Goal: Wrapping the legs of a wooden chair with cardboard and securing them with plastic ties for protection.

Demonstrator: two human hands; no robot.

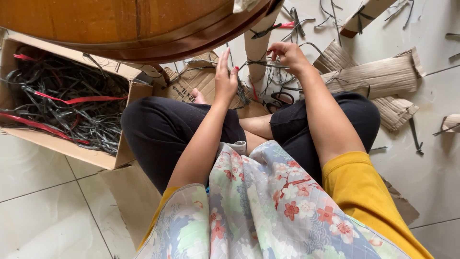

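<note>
Cardboard roll [257, 50] stands upright between our knees with a black strap [261, 63] around it: our right hand [287, 55] pinches one strap end, our left hand [225, 79] is spread beside it, so tightening seemingly comes next.

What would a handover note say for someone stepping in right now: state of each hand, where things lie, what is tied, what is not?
Left hand: open, fingers spread, by the upright rolled cardboard tube.
Right hand: pinching a thin dark plastic strap stretched across that tube.
Black-handled scissors lie on the floor in front of the knees.
Done: several rolled corrugated cardboard bundles lie on the white tiled floor at right, at least some already strapped.
Left: the tube's strap looks unknotted. The open cardboard box at left holds more dark and red straps.
</note>
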